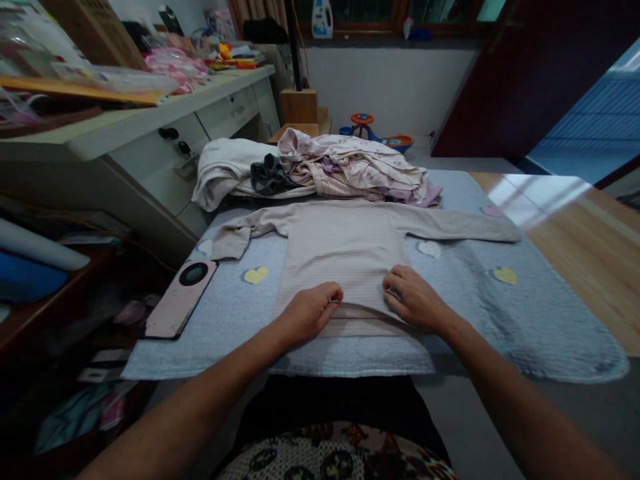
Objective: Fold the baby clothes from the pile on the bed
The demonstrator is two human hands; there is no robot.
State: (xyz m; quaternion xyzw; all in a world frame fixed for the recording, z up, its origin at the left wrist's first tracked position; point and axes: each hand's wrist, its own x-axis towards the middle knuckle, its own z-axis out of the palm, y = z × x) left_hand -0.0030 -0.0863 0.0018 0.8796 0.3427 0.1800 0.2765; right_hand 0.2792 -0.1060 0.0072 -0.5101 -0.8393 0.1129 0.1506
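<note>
Striped long-sleeved shirt: lies spread on the pale blue cloth, just in front of the clothes pile; is pinched near the hem by left hand and right hand; has a pink phone near one cuff.

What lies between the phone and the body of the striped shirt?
The head view shows a yellow heart on the blue cover between the phone and the striped shirt.
</note>
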